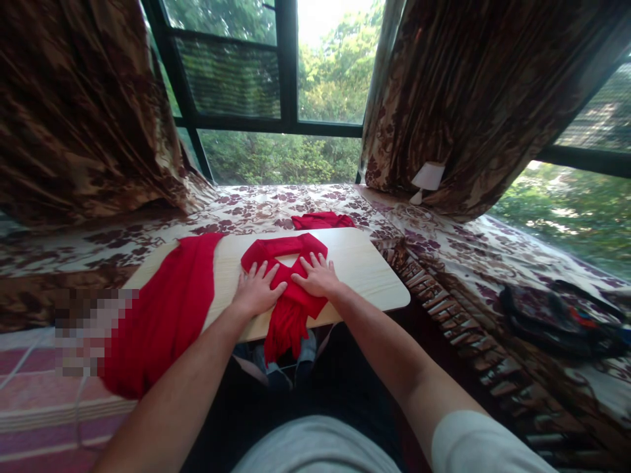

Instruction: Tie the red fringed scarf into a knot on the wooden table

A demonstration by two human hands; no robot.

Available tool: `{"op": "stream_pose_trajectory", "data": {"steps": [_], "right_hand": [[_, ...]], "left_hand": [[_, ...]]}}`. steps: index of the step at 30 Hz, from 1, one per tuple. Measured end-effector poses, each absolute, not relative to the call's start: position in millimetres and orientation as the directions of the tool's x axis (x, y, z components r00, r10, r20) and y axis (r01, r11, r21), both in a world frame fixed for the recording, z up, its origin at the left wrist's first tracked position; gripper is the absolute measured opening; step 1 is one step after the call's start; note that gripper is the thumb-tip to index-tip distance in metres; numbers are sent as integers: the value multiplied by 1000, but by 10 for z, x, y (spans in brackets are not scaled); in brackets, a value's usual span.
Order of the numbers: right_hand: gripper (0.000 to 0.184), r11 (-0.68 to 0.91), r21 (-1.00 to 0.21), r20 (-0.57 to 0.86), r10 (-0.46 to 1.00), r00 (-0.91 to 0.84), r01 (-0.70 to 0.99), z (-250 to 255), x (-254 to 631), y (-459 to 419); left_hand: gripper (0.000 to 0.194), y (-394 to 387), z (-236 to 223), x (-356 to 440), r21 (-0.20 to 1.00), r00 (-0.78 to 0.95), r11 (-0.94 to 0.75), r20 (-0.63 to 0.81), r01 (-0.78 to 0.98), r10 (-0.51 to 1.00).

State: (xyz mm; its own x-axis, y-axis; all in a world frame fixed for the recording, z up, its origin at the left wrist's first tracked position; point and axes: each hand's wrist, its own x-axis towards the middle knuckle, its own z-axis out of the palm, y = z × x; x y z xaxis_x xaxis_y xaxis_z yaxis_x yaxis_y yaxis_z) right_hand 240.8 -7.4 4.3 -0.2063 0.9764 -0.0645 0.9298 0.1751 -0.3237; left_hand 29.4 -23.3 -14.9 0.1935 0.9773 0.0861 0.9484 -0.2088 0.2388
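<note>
A red cloth (284, 245), folded into a ring-like shape with an opening in its middle, lies on a pale wooden board (367, 276). Its gathered lower end hangs over the board's near edge. My left hand (257, 289) rests flat on the left side of this cloth, fingers spread. On its right side, my right hand (315, 274) lies with the fingers stretched out and apart. A larger red cloth (172, 309) drapes over the board's left end, beside my left forearm.
Another red cloth (323, 220) lies crumpled behind the board on a flower-patterned cover (236, 210). A small white lamp (428, 177) stands at the back right. Farther right is a dark bag (552, 318). Patterned curtains (438, 85) flank the window.
</note>
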Motion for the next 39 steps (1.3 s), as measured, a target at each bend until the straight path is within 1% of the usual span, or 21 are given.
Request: {"op": "stream_pose_trajectory", "data": {"steps": [5,9,11,13,17,20,23,25,26,28,31,33,39], "right_hand": [[89,199,-330,-42,973,-225,923,31,2349,-189],[85,202,-341,-20,975,-222,918,27,2364,-202],[80,204,-362,16,977,-213,910,6,2385,-183],[75,199,-396,82,980,-182,896,-28,2416,-148],[64,113,-476,210,978,-12,872,-94,2503,-50],[63,-30,-506,258,948,185,862,-116,2568,8],[69,-186,-550,260,889,378,814,-107,2607,34],[68,-233,-572,231,874,428,786,-84,2618,35],[67,-241,-571,213,880,425,785,-69,2622,31],[60,-220,-531,176,916,361,818,-36,2639,19],[44,-112,-408,179,963,200,906,-2,2708,16],[41,-58,-350,204,969,136,935,1,2782,39],[44,-43,-362,215,968,128,931,-45,2917,112]], "left_hand": [[76,-432,-142,210,244,188,-211,117,947,975],[75,-435,-125,215,274,150,-185,143,944,978],[74,-413,-126,212,298,122,-167,164,940,979],[73,-398,-133,203,323,94,-151,183,934,979],[71,-405,-138,199,357,43,-118,213,927,976],[71,-416,-122,209,370,-26,-62,228,927,973],[76,-414,-96,203,417,-169,38,282,908,944],[78,-409,-81,190,448,-220,72,289,891,932],[78,-406,-75,183,452,-220,74,280,889,934],[75,-404,-69,172,442,-200,68,260,894,945],[70,-403,-74,166,412,-173,58,247,909,954],[69,-398,-85,168,396,-157,50,242,917,958],[67,-373,-113,192,359,-176,92,207,929,962]]}}
